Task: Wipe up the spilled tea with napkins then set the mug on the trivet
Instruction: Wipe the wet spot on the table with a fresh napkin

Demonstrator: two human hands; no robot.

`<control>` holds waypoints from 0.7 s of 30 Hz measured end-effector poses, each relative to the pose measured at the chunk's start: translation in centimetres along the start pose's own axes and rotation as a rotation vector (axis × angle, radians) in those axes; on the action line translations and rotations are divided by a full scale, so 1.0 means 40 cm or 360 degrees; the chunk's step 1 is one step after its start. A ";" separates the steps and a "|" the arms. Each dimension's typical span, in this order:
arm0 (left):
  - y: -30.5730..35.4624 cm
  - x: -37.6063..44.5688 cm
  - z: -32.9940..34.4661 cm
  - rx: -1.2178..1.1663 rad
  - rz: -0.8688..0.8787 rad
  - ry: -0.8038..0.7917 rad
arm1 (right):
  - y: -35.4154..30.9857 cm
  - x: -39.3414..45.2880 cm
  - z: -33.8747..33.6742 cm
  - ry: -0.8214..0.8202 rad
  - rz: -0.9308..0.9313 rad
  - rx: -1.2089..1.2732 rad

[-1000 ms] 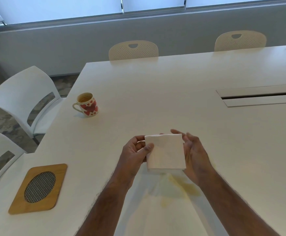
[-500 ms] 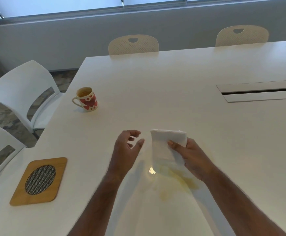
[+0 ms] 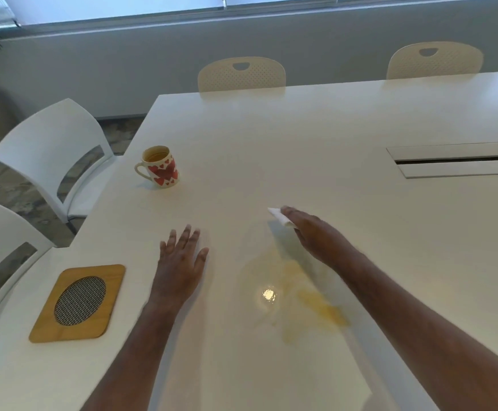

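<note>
We've got the napkin (image 3: 280, 216) pinned flat under our right hand (image 3: 316, 235) just past the spill (image 3: 301, 289), left hand (image 3: 181, 259) spread empty, mug (image 3: 160, 167) far-left, so we'd drag slowly back through the puddle, pressing evenly.

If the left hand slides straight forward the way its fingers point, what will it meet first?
Probably nothing: the open left hand points up the bare white table. The white heart-printed ceramic mug stands left of that line, though depth is uncertain.
</note>
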State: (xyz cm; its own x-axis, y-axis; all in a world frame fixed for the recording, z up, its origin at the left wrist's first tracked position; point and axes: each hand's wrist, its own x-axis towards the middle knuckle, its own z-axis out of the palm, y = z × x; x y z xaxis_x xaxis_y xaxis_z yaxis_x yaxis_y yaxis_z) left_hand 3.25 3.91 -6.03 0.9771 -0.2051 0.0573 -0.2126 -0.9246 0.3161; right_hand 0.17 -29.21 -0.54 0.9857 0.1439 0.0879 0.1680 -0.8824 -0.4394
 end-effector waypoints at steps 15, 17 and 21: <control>-0.049 -0.005 0.031 0.0112 -0.0066 -0.0048 | -0.097 0.000 0.158 -0.0428 -0.0236 0.0061; -0.054 -0.004 0.035 0.0118 -0.0060 -0.0038 | -0.123 -0.011 0.173 -0.0454 -0.0307 0.0076; -0.054 -0.005 0.038 0.0082 -0.0062 -0.0026 | -0.176 -0.050 0.187 -0.0565 -0.0479 0.0098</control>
State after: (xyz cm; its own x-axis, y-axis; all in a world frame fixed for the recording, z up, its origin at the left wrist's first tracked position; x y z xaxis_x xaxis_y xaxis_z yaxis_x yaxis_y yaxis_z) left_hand 3.52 5.46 -8.18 0.9844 -0.1733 0.0299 -0.1749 -0.9473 0.2683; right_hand -2.87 -19.95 -4.32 0.8353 0.5429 -0.0870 0.4369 -0.7514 -0.4944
